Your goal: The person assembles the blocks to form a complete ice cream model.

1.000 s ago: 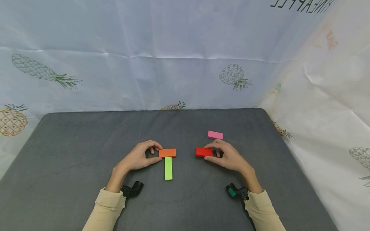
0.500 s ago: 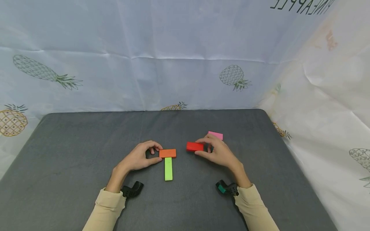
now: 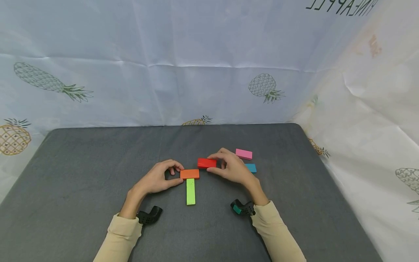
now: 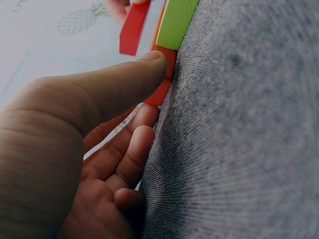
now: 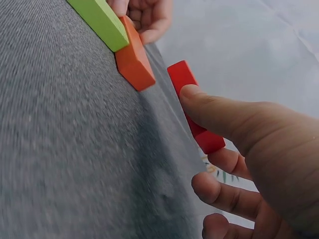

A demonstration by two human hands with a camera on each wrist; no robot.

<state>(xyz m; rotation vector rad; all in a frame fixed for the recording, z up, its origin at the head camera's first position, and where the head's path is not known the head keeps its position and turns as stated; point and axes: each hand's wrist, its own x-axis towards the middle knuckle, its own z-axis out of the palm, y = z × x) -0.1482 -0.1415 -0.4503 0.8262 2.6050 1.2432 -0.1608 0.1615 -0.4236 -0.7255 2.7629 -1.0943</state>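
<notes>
My left hand (image 3: 160, 176) pinches the left end of an orange block (image 3: 190, 174) on the table, thumb on the near side and fingers on the far side. A lime green block (image 3: 190, 192) lies lengthwise toward me, its far end against the orange block's near side, forming a T. In my right hand (image 3: 230, 168), thumb and fingers grip a red block (image 3: 203, 163) by its right end. The right wrist view shows that red block (image 5: 182, 75) raised over the table, apart from the orange block (image 5: 135, 64); from the head it appears just behind the orange block's right end.
A pink block (image 3: 244, 154) lies beyond my right hand, and a blue block (image 3: 251, 167) is partly hidden behind that hand. The dark grey table (image 3: 98, 153) ends at a pineapple-print curtain (image 3: 209, 94). Black wrist mounts (image 3: 150, 214) stick out from both wrists.
My right hand has carried the red block leftward and slightly away from me, close to the orange block. The blue block has come into view. My left hand stays put.
</notes>
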